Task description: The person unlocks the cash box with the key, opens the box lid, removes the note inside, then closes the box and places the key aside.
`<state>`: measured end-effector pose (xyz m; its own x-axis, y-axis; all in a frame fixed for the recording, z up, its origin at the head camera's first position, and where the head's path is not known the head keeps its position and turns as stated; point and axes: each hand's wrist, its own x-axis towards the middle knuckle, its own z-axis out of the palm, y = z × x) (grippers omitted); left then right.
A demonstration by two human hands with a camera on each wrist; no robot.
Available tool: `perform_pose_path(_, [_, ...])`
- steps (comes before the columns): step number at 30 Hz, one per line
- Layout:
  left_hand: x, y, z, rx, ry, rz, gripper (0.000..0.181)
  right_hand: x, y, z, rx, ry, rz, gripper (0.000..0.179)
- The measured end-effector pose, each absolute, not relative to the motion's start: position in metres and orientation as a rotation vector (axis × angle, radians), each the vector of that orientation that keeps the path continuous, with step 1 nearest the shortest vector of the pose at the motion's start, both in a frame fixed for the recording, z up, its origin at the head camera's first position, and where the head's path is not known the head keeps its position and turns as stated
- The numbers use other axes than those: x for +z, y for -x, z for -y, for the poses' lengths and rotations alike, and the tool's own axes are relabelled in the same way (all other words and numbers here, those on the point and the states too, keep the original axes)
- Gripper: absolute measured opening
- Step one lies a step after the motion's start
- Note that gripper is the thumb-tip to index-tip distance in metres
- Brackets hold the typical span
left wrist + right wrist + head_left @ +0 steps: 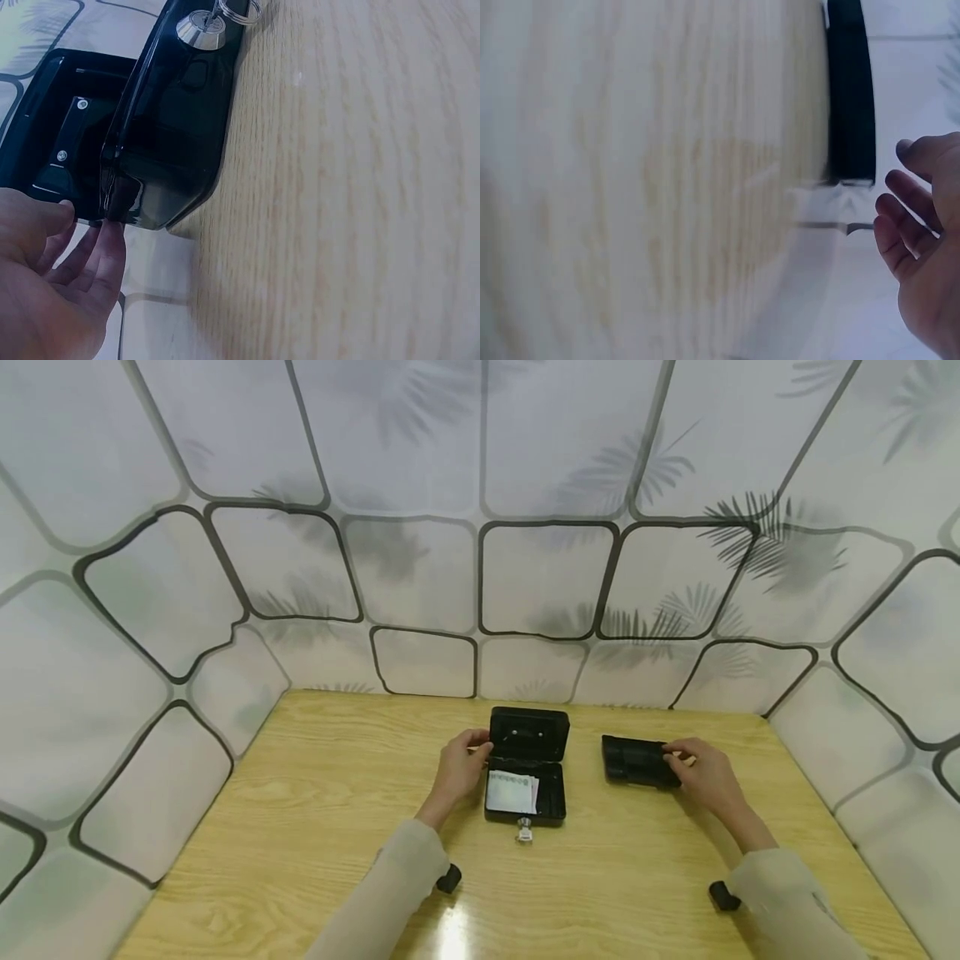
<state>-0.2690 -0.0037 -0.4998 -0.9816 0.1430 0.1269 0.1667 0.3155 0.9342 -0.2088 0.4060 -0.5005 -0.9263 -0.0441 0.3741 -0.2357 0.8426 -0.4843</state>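
A black cash box [557, 793] stands with its lid [529, 731] raised and leaning back. Paper banknotes [510, 793] lie in its left part, and a key with a ring [524, 833] hangs from the front lock [201, 30]. My left hand [460, 768] grips the box at its left rear, thumb at the lid's edge and fingertips by the hinge corner. To the right lies a black tray [633, 761]. My right hand [705, 774] is at the tray's right end, its fingers loosely bent and apart from the thumb in the right wrist view.
The box and tray sit on a light wood-grain table [337, 810]. Patterned fabric walls [420, 577] rise along its back and sides. Black wrist cameras [450, 878] show below both sleeves.
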Motion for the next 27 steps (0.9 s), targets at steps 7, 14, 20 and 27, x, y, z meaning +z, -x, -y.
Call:
perform_pose_path(7, [-0.5, 0.269, 0.004, -1.821, 0.299, 2.511, 0.023, -0.487, 0.197, -0.384, 0.842, -0.196, 2.625, 0.026])
perform_pose_path(14, [-0.5, 0.271, 0.003, -1.818, 0.306, 2.52, 0.024, -0.473, 0.184, -0.351, 1.065, -0.223, 2.616, 0.03])
perform_pose_path(20, [-0.5, 0.27, 0.003, -1.836, 0.295, 2.518, 0.024, -0.465, 0.179, -0.327, 1.223, -0.281, 2.655, 0.034])
perform_pose_path(27, [-0.501, 0.27, 0.003, -1.842, 0.3, 2.517, 0.025, -0.462, 0.177, -0.296, 1.257, -0.326, 2.676, 0.032])
